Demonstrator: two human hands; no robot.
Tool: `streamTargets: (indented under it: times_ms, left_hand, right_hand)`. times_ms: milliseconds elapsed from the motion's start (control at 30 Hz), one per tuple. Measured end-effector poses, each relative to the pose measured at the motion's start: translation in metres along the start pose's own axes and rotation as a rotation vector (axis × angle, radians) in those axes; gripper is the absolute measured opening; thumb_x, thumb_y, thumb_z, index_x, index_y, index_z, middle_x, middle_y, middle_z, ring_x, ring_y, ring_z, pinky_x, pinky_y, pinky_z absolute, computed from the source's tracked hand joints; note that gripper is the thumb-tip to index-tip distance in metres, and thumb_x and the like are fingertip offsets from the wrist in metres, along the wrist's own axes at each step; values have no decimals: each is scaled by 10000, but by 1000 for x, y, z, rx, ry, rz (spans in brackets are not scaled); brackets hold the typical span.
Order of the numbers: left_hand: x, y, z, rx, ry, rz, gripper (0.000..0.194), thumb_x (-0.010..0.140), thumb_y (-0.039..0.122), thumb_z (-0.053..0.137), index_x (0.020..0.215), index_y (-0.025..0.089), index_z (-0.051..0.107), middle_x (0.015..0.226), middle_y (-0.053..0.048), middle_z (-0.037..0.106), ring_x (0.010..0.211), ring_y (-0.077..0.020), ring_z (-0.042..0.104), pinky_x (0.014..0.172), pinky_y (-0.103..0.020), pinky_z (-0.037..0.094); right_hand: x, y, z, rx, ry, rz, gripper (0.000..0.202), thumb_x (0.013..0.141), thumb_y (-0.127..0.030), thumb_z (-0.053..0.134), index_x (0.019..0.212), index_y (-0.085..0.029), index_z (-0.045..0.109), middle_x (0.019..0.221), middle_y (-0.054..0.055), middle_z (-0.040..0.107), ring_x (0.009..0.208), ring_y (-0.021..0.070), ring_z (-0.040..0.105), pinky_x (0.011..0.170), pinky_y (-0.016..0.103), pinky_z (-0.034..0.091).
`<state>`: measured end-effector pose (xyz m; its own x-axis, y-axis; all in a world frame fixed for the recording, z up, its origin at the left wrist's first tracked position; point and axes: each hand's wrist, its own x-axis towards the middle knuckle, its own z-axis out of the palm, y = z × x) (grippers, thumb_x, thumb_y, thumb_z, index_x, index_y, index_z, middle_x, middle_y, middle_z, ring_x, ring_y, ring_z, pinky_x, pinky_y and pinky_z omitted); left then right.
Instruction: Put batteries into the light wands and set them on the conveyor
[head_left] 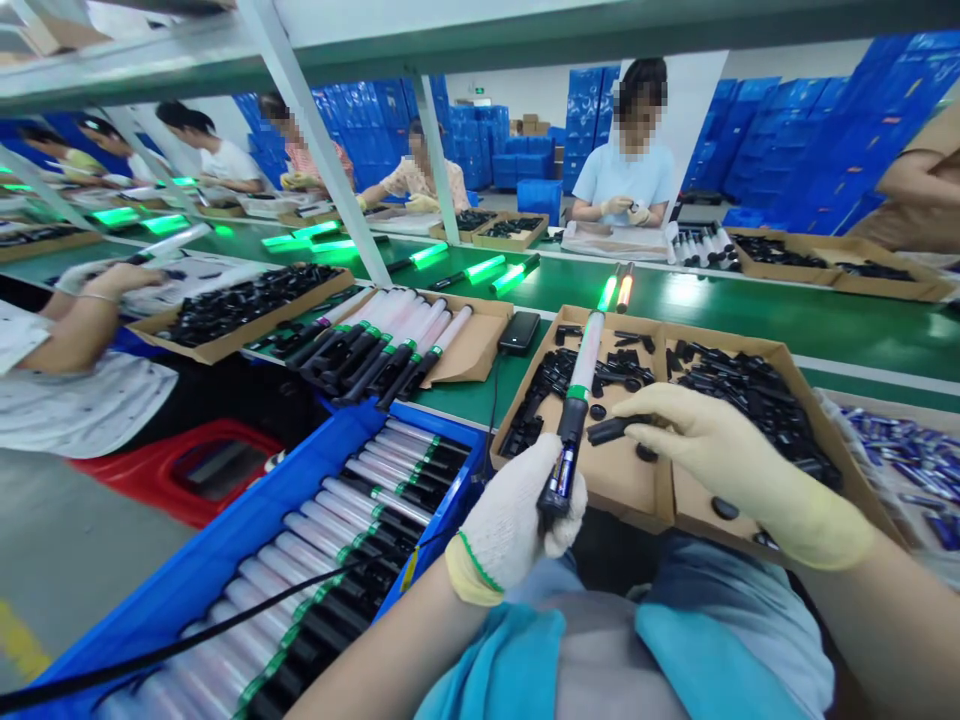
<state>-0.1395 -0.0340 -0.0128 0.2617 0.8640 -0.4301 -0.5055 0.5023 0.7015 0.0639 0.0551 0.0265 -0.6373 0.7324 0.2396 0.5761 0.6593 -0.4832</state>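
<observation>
My left hand, in a white knit glove over a yellow one, is closed round the black handle of a light stick. The stick tilts up and away, its clear tube banded in green. Its battery compartment faces up, uncovered, and batteries show inside. Between the thumb and fingers of my right hand, in a pale yellow glove, is a black battery cover. The cover is just right of the handle, apart from it. Beneath both hands lies a cardboard tray with loose black parts.
A blue bin at left holds many light sticks. More sticks lie on cardboard beside a black power bank. Batteries fill a tray at right. Lit sticks lie on the green belt; co-workers sit across and at left.
</observation>
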Motion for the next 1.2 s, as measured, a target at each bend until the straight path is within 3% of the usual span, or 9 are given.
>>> streamTargets:
  times_ms: [67,167,267,400,700,833,900,1033,1200]
  left_hand:
    - [4,-3,4,53,2,-19,550,892,646,477,727,140,618,569,-17,591,376,-75,481,322,-172,281]
    - [11,-8,11,136,-84,9,542,913,642,426,744,159,605,558,-12,593,372,-79,478,345,-183,306]
    - [13,-11,17,210,-196,73,533,950,595,369,707,167,574,496,7,539,344,-69,415,364,-186,318]
    - [12,-10,24,244,-255,84,483,967,538,364,719,172,557,477,15,516,334,-70,390,352,-181,303]
    - [15,-13,33,117,-164,-49,545,898,652,437,750,156,607,565,-12,577,392,-83,494,341,-170,339]
    - [20,-15,38,124,-155,-86,585,855,715,455,778,158,614,593,-21,603,402,-83,510,337,-166,342]
    - [22,-15,41,104,-146,-117,604,853,737,430,811,164,614,605,-20,612,410,-84,521,343,-163,348]
    - [24,-15,45,59,-80,-91,558,826,730,501,883,186,610,613,-1,610,426,-82,522,368,-158,357]
    - [24,-14,40,165,-90,-39,409,811,601,643,891,202,600,607,28,591,417,-75,502,386,-156,352]
  right_hand:
    - [-7,-22,-15,103,9,-88,228,967,-284,514,1076,-300,713,1087,11,694,1025,184,636,905,332,519]
    - [-13,-39,-18,172,-75,-172,273,970,-223,481,1082,-311,714,1056,1,682,975,153,644,880,295,528]
    - [-16,-39,-15,223,-158,-157,317,965,-186,466,1126,-325,701,1058,-6,667,953,136,644,871,273,529]
    - [-17,-34,-19,242,-194,-133,296,927,-166,508,1071,-304,726,1030,-7,657,929,132,641,871,267,526]
    - [-30,-22,-22,239,-143,-135,288,953,-195,492,1086,-318,716,1067,2,647,918,130,639,832,251,542]
    - [-35,-19,-23,183,-100,-199,312,953,-163,483,1119,-318,698,1139,27,614,993,149,625,870,277,549]
    - [-36,-21,-19,133,-38,-210,339,948,-140,477,1167,-311,670,1253,49,557,1123,180,589,955,324,535]
    - [-34,-24,-6,103,106,-90,469,917,-130,490,1354,-297,515,1419,90,406,1320,259,459,1091,477,458]
    - [-29,-10,8,178,68,18,565,875,-144,543,1410,-289,433,1386,98,411,1303,270,473,1086,501,463]
